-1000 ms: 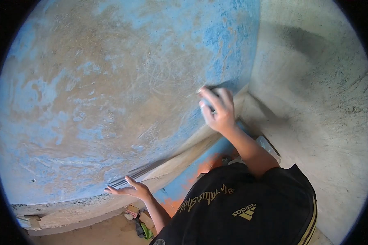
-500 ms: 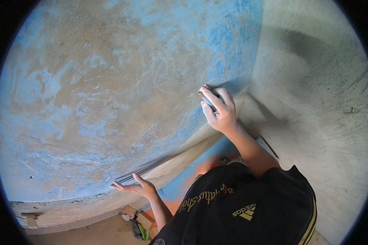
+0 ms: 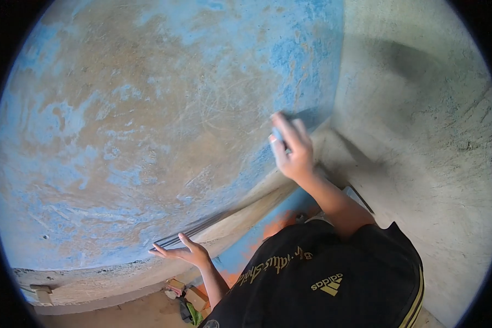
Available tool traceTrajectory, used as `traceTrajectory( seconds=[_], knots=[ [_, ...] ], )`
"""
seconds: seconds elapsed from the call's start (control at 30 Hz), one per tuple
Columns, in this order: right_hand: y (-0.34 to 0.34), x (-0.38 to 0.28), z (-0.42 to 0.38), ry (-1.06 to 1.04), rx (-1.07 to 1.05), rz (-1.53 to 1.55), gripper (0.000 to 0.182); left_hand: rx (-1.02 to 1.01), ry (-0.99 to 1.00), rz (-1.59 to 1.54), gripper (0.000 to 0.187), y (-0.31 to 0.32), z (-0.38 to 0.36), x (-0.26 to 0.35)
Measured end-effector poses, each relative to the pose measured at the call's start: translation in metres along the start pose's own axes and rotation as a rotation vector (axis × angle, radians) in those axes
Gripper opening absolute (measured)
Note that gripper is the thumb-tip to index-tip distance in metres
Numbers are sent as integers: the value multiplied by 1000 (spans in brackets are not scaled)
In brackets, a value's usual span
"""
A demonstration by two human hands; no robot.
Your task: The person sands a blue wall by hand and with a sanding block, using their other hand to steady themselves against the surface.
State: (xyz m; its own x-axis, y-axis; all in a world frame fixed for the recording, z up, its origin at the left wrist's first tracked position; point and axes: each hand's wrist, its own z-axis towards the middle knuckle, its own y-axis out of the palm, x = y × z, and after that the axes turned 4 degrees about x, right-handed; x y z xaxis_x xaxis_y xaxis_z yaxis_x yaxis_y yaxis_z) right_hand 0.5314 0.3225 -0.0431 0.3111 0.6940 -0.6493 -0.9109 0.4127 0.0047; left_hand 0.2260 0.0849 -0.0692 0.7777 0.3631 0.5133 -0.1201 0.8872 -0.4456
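Note:
My right hand [image 3: 295, 150] is closed around a small folded piece of sandpaper [image 3: 277, 133], against the patchy blue and brown wall [image 3: 175, 109] near the corner. Motion blurs the fingers, and most of the sandpaper is hidden behind them. Lower down, my left hand [image 3: 190, 253] is open with fingers stretched out and the thumb apart. Its fingertips are at the bottom edge of the blue wall, beside long dark stripes. Nothing is in that hand.
A bare grey wall [image 3: 415, 136] meets the blue one at the right. Below, a blue and orange surface [image 3: 257, 238] shows behind my black shirt [image 3: 322, 273]. Cardboard boxes [image 3: 195, 298] and a green item [image 3: 194, 313] lie on the floor at the lower left.
My right hand has shifted slightly, and its fingers and the sandpaper are now blurred. The left hand stays practically in place, while the view has moved a little.

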Motion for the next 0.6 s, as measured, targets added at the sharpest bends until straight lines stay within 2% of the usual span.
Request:
traceTrajectory(
  seconds=[0.07, 0.2, 0.23, 0.33, 0.37, 0.47, 0.5, 0.6],
  knots=[
    [-3, 5, 3, -278, -92, -65, 50, 3, 3, -2, 94, 2, 1, -1],
    [-4, 8, 7, 241, 126, -38, 50, -10, -15, -5, 94, 0, 1, 2],
    [-1, 7, 6, 69, 101, 17, 50, -11, -14, -6, 94, -1, 0, 3],
    [-6, 8, 4, -233, -97, -21, 50, -20, -6, -10, 93, -1, 2, 6],
    [-6, 20, 7, -227, -32, -12, 51, -22, -7, -10, 92, -1, 1, 5],
    [-3, 21, 9, 152, 186, -52, 50, -22, -2, -1, 91, -3, 0, 4],
    [-4, 9, 3, 300, 73, -10, 50, -25, 4, 2, 90, -3, -1, 3],
    [-1, 9, 4, -365, -89, -30, 51, -17, 21, 23, 90, -1, -1, 1]
  ],
)
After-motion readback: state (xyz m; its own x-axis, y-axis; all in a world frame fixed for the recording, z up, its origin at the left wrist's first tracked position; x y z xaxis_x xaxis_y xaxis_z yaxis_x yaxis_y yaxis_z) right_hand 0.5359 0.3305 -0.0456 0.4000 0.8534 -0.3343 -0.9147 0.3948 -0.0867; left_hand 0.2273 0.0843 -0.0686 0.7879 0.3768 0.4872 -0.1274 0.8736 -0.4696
